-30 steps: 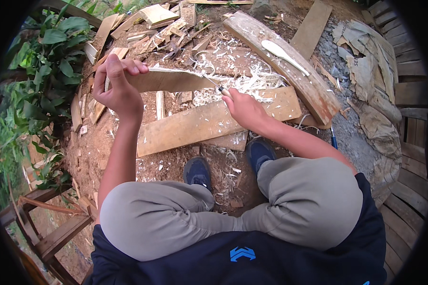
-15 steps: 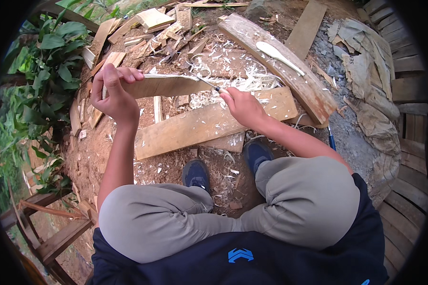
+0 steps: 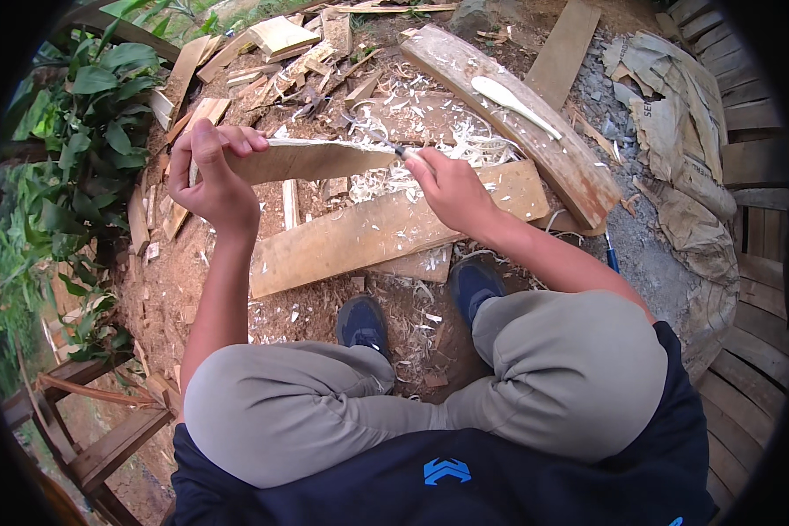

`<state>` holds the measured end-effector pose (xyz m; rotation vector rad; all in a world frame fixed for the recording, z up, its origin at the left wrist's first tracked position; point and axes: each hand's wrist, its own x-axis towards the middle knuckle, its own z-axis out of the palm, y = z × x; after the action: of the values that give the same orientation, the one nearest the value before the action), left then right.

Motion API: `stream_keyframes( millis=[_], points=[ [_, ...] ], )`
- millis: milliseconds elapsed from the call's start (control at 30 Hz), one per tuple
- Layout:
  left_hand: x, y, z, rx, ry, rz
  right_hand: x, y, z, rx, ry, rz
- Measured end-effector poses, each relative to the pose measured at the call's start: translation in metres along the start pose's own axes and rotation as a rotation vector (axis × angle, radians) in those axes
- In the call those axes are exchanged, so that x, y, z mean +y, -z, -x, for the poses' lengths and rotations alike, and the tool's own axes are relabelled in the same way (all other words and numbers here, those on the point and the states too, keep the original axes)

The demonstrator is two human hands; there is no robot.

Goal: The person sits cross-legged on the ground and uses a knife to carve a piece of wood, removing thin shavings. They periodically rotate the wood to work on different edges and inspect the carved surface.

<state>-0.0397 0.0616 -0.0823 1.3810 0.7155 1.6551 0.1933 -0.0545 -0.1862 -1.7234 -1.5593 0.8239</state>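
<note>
My left hand (image 3: 215,175) grips one end of a thin wooden board (image 3: 311,164), held up on its edge with a pale, freshly cut upper side. In my right hand (image 3: 451,188) is a knife (image 3: 401,152), its handle mostly hidden in my closed fingers. The blade points up and to the left, at the board's right end; whether it touches the wood, I cannot tell. Below lies a flat plank (image 3: 359,232) sprinkled with shavings. A pale carved wooden spoon-like piece (image 3: 513,105) rests on a thick beam (image 3: 535,136) beyond my right hand.
Curled shavings (image 3: 473,149) and wood offcuts (image 3: 280,39) litter the dirt. A blue-handled tool (image 3: 611,254) lies right of the beam. Torn sacks (image 3: 675,131) and a slatted wooden wall (image 3: 754,167) are at the right. Leafy plants (image 3: 96,131) and a wooden frame (image 3: 118,447) stand at the left.
The knife blade has tilted further up and away from me, above the board's edge. My right hand has shifted slightly right. The left hand still holds the board in nearly the same place.
</note>
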Motion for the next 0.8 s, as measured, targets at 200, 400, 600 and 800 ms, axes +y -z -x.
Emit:
stream_keyframes(
  millis=[200,400,600,800],
  points=[
    [-0.005,0.008,-0.011,0.068,0.019,-0.024,-0.037,0.013,-0.003,0.206,0.111,-0.224],
    [-0.005,0.008,-0.007,0.088,0.040,0.001,0.009,-0.005,0.005,-0.002,-0.057,0.038],
    [-0.003,0.005,-0.010,0.077,0.027,-0.037,-0.037,0.023,-0.010,0.200,0.159,-0.204],
    [-0.002,0.004,-0.004,0.074,0.042,-0.029,0.013,-0.004,0.001,-0.148,-0.154,0.080]
  ],
)
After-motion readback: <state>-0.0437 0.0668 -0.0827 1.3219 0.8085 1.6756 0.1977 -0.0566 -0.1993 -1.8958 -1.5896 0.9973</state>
